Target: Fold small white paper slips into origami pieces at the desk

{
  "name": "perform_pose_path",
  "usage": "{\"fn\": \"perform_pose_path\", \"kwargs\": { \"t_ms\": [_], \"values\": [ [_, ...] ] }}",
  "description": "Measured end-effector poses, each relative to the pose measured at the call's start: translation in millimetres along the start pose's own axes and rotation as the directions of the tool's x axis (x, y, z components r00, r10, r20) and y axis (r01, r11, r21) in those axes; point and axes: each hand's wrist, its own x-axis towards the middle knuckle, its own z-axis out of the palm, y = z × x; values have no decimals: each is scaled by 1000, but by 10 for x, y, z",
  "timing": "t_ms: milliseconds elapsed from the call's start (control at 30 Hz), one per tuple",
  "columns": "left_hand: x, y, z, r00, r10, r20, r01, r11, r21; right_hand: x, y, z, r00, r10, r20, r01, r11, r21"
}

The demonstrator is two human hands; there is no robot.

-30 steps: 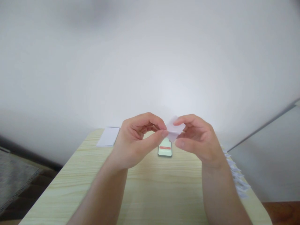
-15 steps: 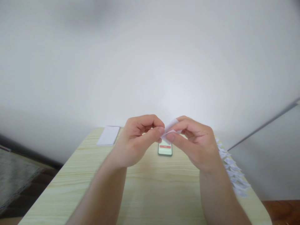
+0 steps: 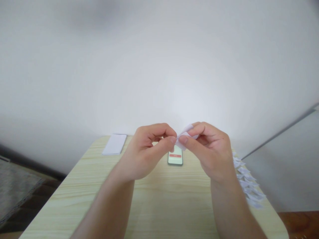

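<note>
The left hand (image 3: pixel 147 151) pinches one end of the paper (image 3: pixel 180 144) between thumb and forefinger, the tips closed tight on it. The right hand (image 3: pixel 211 151) holds the other end, its thumb pressed on the near face and its fingers behind; that grip is narrow too. Both hands are raised over the table (image 3: pixel 171 202), palms turned inward and fingers curled, with the forearms reaching in from the bottom of the view and the fingertips nearly meeting.

The paper is small, white and folded, held aloft between the two hands. One strip slants up toward the right forefinger, a flap lies under the right thumb, and another part hangs below. The fingers hide the rest, so its full shape cannot be told.

Compared with the first frame, the right thumb, then apart from the paper, now presses on it, and the paper looks narrower and less spread. Since the second frame, the right thumb has risen slightly.

Below and behind the paper, the phone (image 3: pixel 175 160) lies on the table with its screen lit, a red bar across it. White sheets (image 3: pixel 114 144) lie at the far left, near the wall (image 3: pixel 159 73). Folded pieces (image 3: pixel 249 186) line the right edge, beyond the right forearm.
</note>
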Motion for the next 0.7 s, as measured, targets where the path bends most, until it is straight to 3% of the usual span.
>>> {"fn": "perform_pose_path", "kwargs": {
  "t_ms": [467, 700],
  "values": [
    [-16, 20, 29, 999, 53, 5, -53, 998, 44, -6, 21, 14, 996, -26, -89, 28, 999, 15],
    [-49, 113, 113, 985, 156, -78, -126, 946, 298, -4, 8, 38, 993, -49, -111, 48, 999, -11]
  ]
}}
